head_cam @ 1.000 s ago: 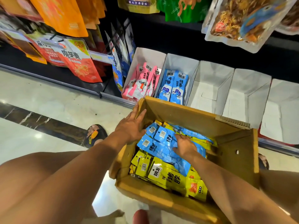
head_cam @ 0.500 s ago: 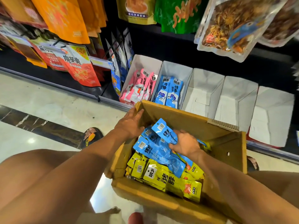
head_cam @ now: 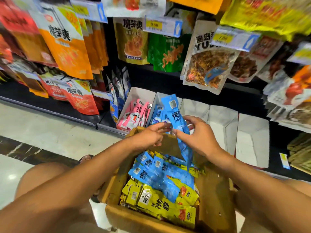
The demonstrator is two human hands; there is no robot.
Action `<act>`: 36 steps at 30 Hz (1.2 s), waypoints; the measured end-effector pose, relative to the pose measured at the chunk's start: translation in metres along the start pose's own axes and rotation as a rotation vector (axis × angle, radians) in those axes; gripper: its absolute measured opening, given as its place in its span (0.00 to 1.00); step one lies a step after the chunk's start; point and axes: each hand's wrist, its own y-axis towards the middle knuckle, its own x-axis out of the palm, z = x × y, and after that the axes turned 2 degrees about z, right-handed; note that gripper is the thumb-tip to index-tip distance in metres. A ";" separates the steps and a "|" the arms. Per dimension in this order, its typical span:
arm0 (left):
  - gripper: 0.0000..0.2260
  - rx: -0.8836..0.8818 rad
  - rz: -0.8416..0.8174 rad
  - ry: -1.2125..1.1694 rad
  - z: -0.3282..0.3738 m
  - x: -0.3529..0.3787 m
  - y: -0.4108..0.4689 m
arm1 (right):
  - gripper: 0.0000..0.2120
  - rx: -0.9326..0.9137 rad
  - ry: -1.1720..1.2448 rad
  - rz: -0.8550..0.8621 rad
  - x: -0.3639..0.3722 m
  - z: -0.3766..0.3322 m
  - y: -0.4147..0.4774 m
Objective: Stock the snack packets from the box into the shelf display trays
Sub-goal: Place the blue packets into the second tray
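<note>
My right hand (head_cam: 199,137) grips a bunch of blue snack packets (head_cam: 175,115) held upright above the far end of the cardboard box (head_cam: 215,199). My left hand (head_cam: 149,136) reaches across, and its fingertips touch the bunch's left edge. More blue packets (head_cam: 159,174) lie in the box on top of yellow packets (head_cam: 165,204). Behind my hands, on the bottom shelf, stands a white tray with pink packets (head_cam: 134,115) and beside it a tray with blue packets (head_cam: 157,113). The white trays (head_cam: 222,126) further right hold nothing.
Large snack bags (head_cam: 207,64) hang from hooks with price tags (head_cam: 234,37) above the trays. Orange and red bags (head_cam: 67,47) hang at left. My knees flank the box. A pale tiled floor (head_cam: 50,130) and a sandalled foot (head_cam: 86,158) show at left.
My right hand has lifted the blue packets out of the box and up towards the trays. My left hand left the box rim and came to the bunch. The view tilted up.
</note>
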 end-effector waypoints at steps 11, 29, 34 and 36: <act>0.15 0.277 0.230 -0.092 0.004 0.019 0.004 | 0.17 0.264 0.684 -0.033 0.014 -0.008 -0.001; 0.14 0.343 0.454 0.248 0.021 -0.058 0.032 | 0.07 0.274 0.010 -0.507 0.096 0.081 0.003; 0.16 0.375 0.459 0.316 0.011 -0.067 0.038 | 0.07 0.378 -0.128 -0.693 0.164 0.120 -0.040; 0.17 0.373 0.461 0.327 0.010 -0.070 0.039 | 0.14 0.388 -0.252 -0.763 0.183 0.129 -0.060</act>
